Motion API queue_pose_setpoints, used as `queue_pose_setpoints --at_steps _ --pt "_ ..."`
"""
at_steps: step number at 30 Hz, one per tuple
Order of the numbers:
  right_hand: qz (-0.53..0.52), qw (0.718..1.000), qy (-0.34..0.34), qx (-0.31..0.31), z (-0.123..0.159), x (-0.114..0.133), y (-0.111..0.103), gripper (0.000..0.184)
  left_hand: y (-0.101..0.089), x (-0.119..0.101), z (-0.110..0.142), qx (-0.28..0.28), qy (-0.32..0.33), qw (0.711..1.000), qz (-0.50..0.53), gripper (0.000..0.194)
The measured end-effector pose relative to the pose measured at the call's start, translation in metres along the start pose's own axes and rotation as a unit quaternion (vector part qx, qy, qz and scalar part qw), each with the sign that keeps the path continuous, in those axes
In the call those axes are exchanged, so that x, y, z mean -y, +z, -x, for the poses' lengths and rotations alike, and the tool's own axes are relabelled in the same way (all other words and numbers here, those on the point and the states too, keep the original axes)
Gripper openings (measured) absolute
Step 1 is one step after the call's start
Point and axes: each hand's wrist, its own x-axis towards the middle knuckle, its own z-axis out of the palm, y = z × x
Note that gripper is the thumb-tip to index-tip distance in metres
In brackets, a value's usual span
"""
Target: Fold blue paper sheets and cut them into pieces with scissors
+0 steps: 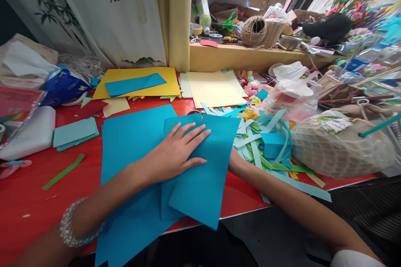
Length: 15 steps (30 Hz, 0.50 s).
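My left hand (pixel 184 148) lies flat with fingers spread on a smaller sheet of blue paper (pixel 203 196). This sheet overlaps larger blue sheets (pixel 134 142) that hang past the table's front edge. My right hand (pixel 233 160) reaches in from the right and disappears under the smaller sheet. Only its wrist side shows, so its fingers and anything in them are hidden. A bit of a dark curved object (pixel 194 112) peeks out behind the sheet's top edge; its kind is unclear.
Paper strips (pixel 257 146) in blue, green and yellow heap right of the sheets. Beyond lie a cream sheet stack (pixel 216 87) and yellow paper (pixel 140 77). Light blue cards (pixel 76 132) and a green strip (pixel 64 171) are at left. A net-wrapped coconut-like object (pixel 335 146) stands right.
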Motion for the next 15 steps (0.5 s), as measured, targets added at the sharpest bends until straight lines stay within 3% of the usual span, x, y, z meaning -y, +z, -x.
queue_pose_setpoints --at_steps 2,5,11,13,15 --pt "-0.046 0.999 0.025 -0.012 -0.003 0.006 0.002 0.049 0.004 0.007 -0.002 -0.002 0.002 0.996 -0.093 0.068" --pt "-0.072 0.996 0.047 -0.022 -0.011 0.017 0.003 0.041 0.008 0.019 -0.003 -0.026 -0.054 0.988 -0.144 0.071" --pt "-0.056 0.998 -0.009 0.004 -0.023 0.021 -0.006 0.04 0.016 0.032 -0.002 -0.02 -0.105 0.99 -0.091 0.076" --pt "-0.034 0.998 -0.047 0.017 -0.022 0.02 -0.007 0.04 0.014 0.03 -0.003 -0.061 -0.123 0.99 -0.038 0.079" --pt "-0.034 0.996 -0.068 0.036 -0.021 0.021 -0.008 0.038 0.007 0.026 -0.005 -0.152 -0.173 0.972 0.039 0.081"
